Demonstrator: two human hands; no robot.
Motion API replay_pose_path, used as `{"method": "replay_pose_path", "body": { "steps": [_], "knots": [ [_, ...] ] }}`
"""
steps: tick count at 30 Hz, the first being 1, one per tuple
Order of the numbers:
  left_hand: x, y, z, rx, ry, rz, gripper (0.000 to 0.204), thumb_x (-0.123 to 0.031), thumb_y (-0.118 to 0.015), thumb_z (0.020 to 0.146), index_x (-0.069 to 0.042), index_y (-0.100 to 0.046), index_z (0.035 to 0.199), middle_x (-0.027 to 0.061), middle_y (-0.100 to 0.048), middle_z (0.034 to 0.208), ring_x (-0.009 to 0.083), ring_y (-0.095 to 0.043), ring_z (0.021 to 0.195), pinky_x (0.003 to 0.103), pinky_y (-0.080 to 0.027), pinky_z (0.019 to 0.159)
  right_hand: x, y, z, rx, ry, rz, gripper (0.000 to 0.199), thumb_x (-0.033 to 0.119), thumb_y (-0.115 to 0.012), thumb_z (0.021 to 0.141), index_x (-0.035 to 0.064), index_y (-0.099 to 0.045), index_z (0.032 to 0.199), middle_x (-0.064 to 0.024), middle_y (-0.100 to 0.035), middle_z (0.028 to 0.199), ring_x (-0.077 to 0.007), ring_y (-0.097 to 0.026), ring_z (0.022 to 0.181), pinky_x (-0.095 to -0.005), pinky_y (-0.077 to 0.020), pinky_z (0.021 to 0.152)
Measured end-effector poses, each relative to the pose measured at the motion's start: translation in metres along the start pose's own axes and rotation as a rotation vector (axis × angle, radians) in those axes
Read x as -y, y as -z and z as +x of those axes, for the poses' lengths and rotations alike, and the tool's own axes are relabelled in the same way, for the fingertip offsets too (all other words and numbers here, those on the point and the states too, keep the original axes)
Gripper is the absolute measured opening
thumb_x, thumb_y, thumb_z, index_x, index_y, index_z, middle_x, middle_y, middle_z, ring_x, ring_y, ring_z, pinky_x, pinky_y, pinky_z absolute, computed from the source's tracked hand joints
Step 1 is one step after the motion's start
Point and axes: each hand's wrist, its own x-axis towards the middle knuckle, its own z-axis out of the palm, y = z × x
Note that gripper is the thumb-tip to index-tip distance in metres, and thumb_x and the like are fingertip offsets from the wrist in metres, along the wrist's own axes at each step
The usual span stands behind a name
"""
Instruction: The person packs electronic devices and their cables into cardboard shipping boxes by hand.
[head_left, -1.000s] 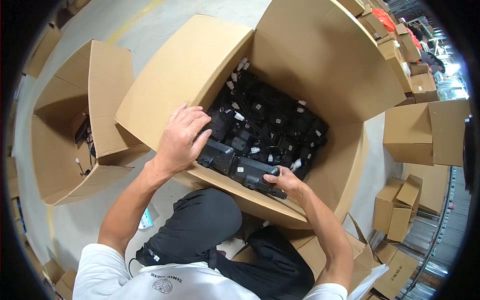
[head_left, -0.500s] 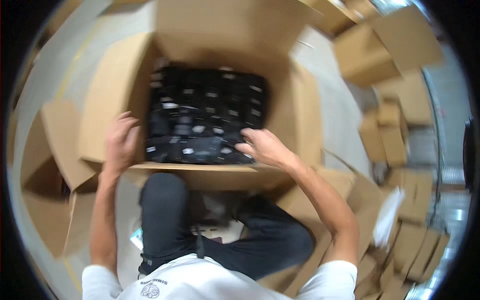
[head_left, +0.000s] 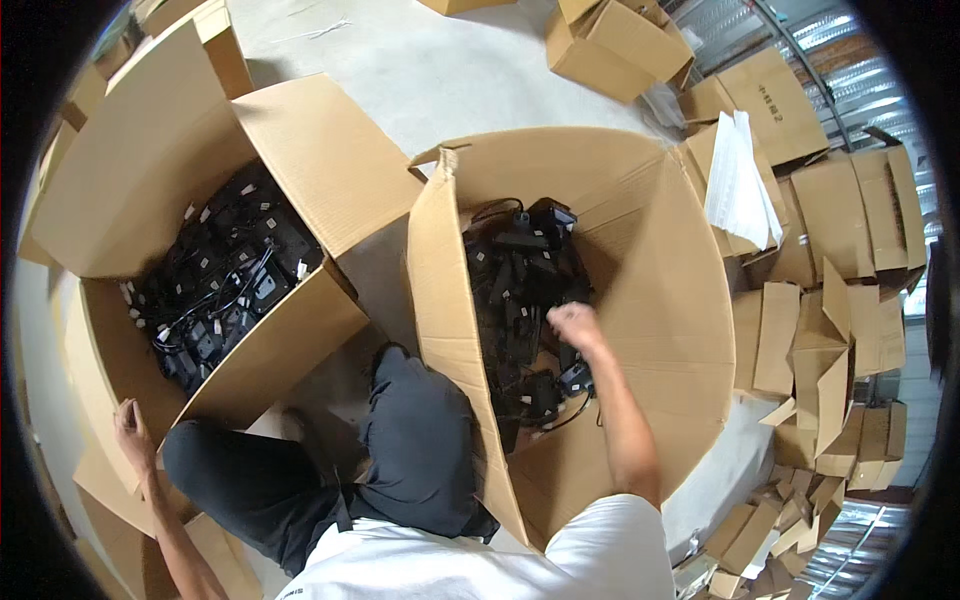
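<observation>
My right hand (head_left: 575,325) reaches into a tall open cardboard box (head_left: 660,320) on the right. Its fingers are curled over a jumble of black power adapters (head_left: 520,270) with cords; whatever they hold, if anything, is hidden. My left hand (head_left: 132,430) is drawn into a loose fist beside the outer side of another open box (head_left: 290,340) on the left, with nothing visible in it. Inside that box lie packed black devices (head_left: 235,260) with cables, small white labels and white connectors.
Between the boxes are my bent knees (head_left: 415,430). Stacked and opened cardboard boxes (head_left: 835,215) line the right side, with a white sheet (head_left: 742,180) hanging among them. Grey floor (head_left: 370,70) shows beyond. A raised flap (head_left: 130,160) stands behind the left box.
My view has turned to the right. My right hand has left the box of packed devices and is now inside the right box. My left hand is now lower, its fingers more curled.
</observation>
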Motion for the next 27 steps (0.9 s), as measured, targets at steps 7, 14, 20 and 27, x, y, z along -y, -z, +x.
{"method": "replay_pose_path", "body": {
  "steps": [7, 14, 20, 27],
  "knots": [
    [0.001, 0.002, 0.004, 0.029, -0.141, 0.229, 0.015, -0.011, -0.064, 0.096, 0.001, -0.069, 0.104, 0.0168, -0.070, 0.104, 0.0328, -0.065, 0.102, 0.041, -0.050, 0.094, -0.147, -0.106, 0.015, -0.204, -0.178, -0.157, 0.066, 0.039, -0.085, 0.079, -0.0094, -0.064, 0.119, -0.0169, -0.070, 0.114, -0.0243, -0.066, 0.100, -0.0368, -0.0518, 0.089],
    [-0.030, 0.003, 0.003, 0.047, -0.090, 0.195, 0.014, -0.012, -0.065, 0.095, 0.000, -0.069, 0.100, 0.0152, -0.070, 0.100, 0.0323, -0.063, 0.097, 0.041, -0.050, 0.089, -0.146, -0.130, 0.017, -0.149, -0.366, 0.284, 0.090, 0.047, -0.090, 0.070, -0.0129, -0.056, 0.128, -0.0214, -0.064, 0.126, -0.0309, -0.064, 0.110, -0.0430, -0.0514, 0.093],
    [-0.036, 0.013, -0.001, 0.032, -0.064, 0.249, 0.014, -0.012, -0.065, 0.094, 0.001, -0.069, 0.097, 0.0146, -0.069, 0.094, 0.0288, -0.063, 0.091, 0.039, -0.050, 0.086, -0.114, -0.164, 0.008, -0.267, -0.620, 0.674, 0.078, 0.040, -0.088, 0.073, -0.0093, -0.059, 0.125, -0.0169, -0.067, 0.115, -0.0288, -0.067, 0.097, -0.0424, -0.0544, 0.085],
    [-0.034, -0.001, 0.002, 0.042, -0.118, 0.204, 0.015, -0.013, -0.063, 0.095, 0.000, -0.070, 0.098, 0.0155, -0.069, 0.091, 0.0305, -0.065, 0.084, 0.039, -0.050, 0.093, -0.048, -0.008, -0.047, 0.254, -0.311, 0.623, 0.038, 0.017, -0.082, 0.081, 0.0059, -0.067, 0.114, -0.0054, -0.070, 0.103, -0.0203, -0.067, 0.089, -0.0392, -0.0557, 0.081]
  ]
}}
